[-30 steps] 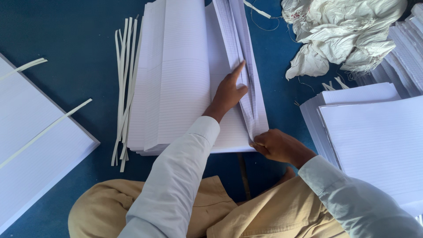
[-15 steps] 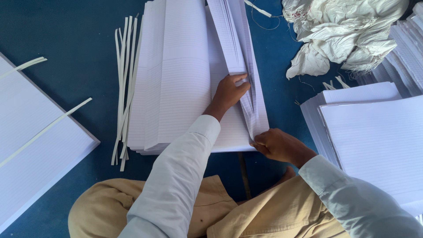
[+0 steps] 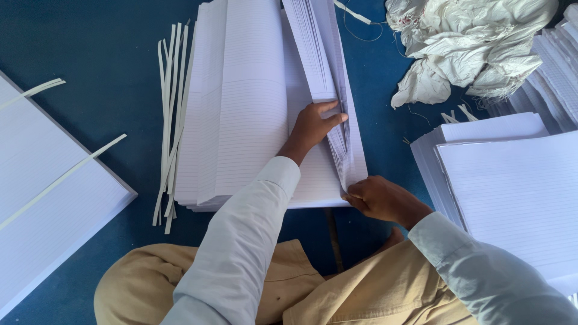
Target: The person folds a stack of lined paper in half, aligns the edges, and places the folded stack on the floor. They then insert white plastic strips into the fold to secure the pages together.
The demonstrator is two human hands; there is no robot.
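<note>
head view looks straight down on a thick pile of ruled paper [image 3: 247, 102] lying on a blue floor [image 3: 90, 66] in front of a seated person. the right part of the pile is a fanned bunch of sheets [image 3: 325, 54] standing on edge, its long edges running away from the person. the left hand [image 3: 313, 126] lies flat on the pile with thumb and fingers spread, pressing against the inner side of that bunch without closing around anything. the right hand [image 3: 379, 198] is curled at the near right corner of the pile, fingers pinching the near edge of the standing sheets.

just left of the pile, a loose bundle of thin paper strips [image 3: 170, 120] lies along its left edge, touching it. farther left, well apart across bare blue floor, sits a second flat stack [image 3: 42, 198] with two strips lying across its top. to the right, a third stack of ruled sheets [image 3: 512, 186] lies near the right forearm, with a narrow strip of floor between it and the middle pile. beyond it, crumpled white cloth [image 3: 469, 48] sits by the far right edge. tan trousers [image 3: 361, 289] fill the near foreground.
</note>
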